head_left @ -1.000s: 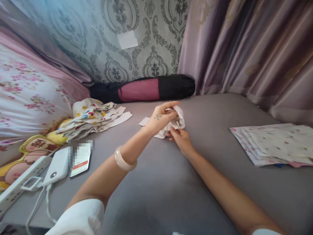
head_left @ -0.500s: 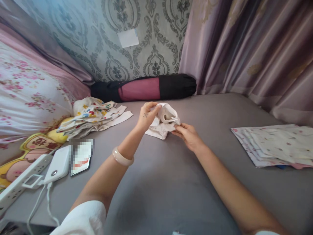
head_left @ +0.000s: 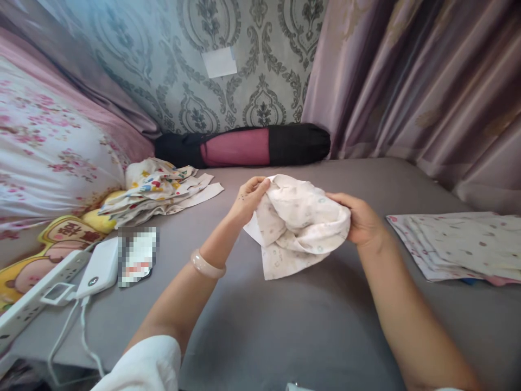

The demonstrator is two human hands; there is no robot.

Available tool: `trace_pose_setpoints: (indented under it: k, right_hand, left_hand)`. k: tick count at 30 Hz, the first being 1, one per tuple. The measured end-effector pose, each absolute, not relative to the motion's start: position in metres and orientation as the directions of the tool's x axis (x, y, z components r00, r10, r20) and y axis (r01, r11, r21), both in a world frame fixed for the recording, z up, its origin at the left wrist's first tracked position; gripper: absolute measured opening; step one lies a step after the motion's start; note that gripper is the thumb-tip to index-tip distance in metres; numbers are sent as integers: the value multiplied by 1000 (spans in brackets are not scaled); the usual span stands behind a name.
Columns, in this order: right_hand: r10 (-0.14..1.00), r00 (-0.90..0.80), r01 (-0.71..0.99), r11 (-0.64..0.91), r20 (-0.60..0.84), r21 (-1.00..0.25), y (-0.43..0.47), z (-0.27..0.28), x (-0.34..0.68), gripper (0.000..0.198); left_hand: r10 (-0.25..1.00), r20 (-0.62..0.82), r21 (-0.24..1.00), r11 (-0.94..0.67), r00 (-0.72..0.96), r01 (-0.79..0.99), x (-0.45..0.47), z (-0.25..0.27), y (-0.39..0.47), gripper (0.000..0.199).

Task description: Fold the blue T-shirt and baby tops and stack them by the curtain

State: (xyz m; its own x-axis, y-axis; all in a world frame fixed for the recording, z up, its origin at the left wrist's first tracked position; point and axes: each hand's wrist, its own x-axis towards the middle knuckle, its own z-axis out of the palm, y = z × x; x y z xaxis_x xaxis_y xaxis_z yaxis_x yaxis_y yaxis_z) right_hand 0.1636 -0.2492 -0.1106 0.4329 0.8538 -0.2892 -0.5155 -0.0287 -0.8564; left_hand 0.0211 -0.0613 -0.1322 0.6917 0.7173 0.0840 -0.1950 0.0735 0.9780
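Between my hands is a white printed cloth garment [head_left: 303, 217], bunched up and partly opened out over the grey sheet [head_left: 260, 331]. My left hand [head_left: 250, 198] pinches its upper left edge between thumb and fingers. On the other side, my right hand [head_left: 362, 217] grips the garment's right side, with some of its fingers hidden behind or inside the fabric. A lower flap of the cloth hangs toward me. The garment's exact kind is hard to make out in its crumpled state.
Folded printed clothes [head_left: 468, 244] lie stacked at the right. At the left is a loose heap of clothes [head_left: 158, 190], with a power strip [head_left: 44, 288], a white power bank [head_left: 97, 266] and cables nearer me. A black and pink rolled bag [head_left: 236, 147] lies along the wall.
The garment has spread from a small bunch into a larger, looser shape. My right hand has moved right and changed its hold; my left hand stays near the same corner.
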Motion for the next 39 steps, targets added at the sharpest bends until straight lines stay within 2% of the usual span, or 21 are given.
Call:
trace_pose_setpoints:
  k: [5, 10, 14, 18, 21, 24, 26, 28, 30, 32, 34, 36, 39]
  right_hand:
    - [831, 522, -429, 59, -194, -901, -262, -96, 170, 15]
    - [834, 544, -248, 48, -98, -967, -276, -86, 171, 17]
    - [863, 498, -110, -31, -83, -993, -285, -70, 175, 22]
    - [894, 444, 84, -100, -52, -991, -290, -39, 178, 26]
    - [895, 445, 289, -135, 8, -948, -293, -11, 177, 30]
    - [869, 467, 521, -125, 160, -844, -297, 18, 173, 33]
    - [825, 487, 632, -107, 286, -767, -300, 32, 170, 36]
    - [788, 490, 702, -102, 373, -705, -302, 40, 168, 38]
    - [795, 466, 746, -117, 389, -655, -303, 40, 170, 39]
    - [798, 454, 768, -125, 397, -628, -303, 37, 174, 39]
    - [757, 466, 775, -99, 458, -624, -301, 32, 178, 37]
    - [734, 443, 795, -57, 515, -603, -297, 27, 183, 35]
    - [708, 390, 834, -2, 588, -551, -289, 21, 188, 32]
  left_hand:
    - [558, -11, 978, 179, 830, -107, 3, -126, -70, 41]
    - [436, 10, 987, 141, 900, -79, -18, -127, -69, 46]
    - [522, 53, 992, 69, 852, -104, -33, -128, -64, 32]
    - [632, 125, 983, 26, 765, -182, -43, -114, -62, 32]
    - [679, 202, 965, -17, 706, -260, -49, -86, -65, 32]
    - [696, 329, 941, -184, 639, -284, -56, -44, -69, 31]
    - [659, 449, 889, -396, 603, -230, -62, -15, -70, 28]
    - [594, 561, 778, -616, 577, -122, -68, 9, -67, 24]
    - [496, 596, 638, -770, 632, 3, -72, 24, -62, 19]
    - [408, 577, 511, -856, 707, 76, -74, 31, -57, 17]
    - [381, 632, 432, -896, 675, 101, -72, 31, -54, 17]
    - [375, 735, 385, -917, 565, 109, -68, 28, -54, 16]
    - [357, 764, 370, -925, 537, 88, -61, 22, -55, 13]
